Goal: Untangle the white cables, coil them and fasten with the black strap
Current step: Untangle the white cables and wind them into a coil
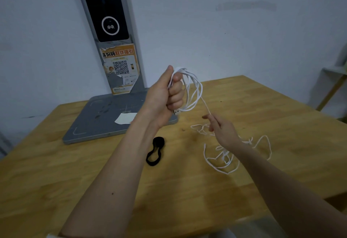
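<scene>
My left hand (pixel 169 94) is raised above the table in a fist, gripping a coil of white cable (pixel 195 91) whose loops hang to its right. A USB plug (pixel 176 112) sticks out below the fist. One strand runs down from the coil to my right hand (pixel 223 131), which pinches it between thumb and finger. Loose tangled white cable (pixel 225 157) lies on the wooden table (pixel 187 190) under and around my right wrist. The black strap (pixel 155 151) lies looped on the table between my forearms, untouched.
A grey metal stand (pixel 93 123) with a tall post, black screen and orange QR sticker occupies the table's far left. A white paper scrap (pixel 125 118) lies on its base. A wooden shelf frame (pixel 332 87) stands beyond the table's right edge.
</scene>
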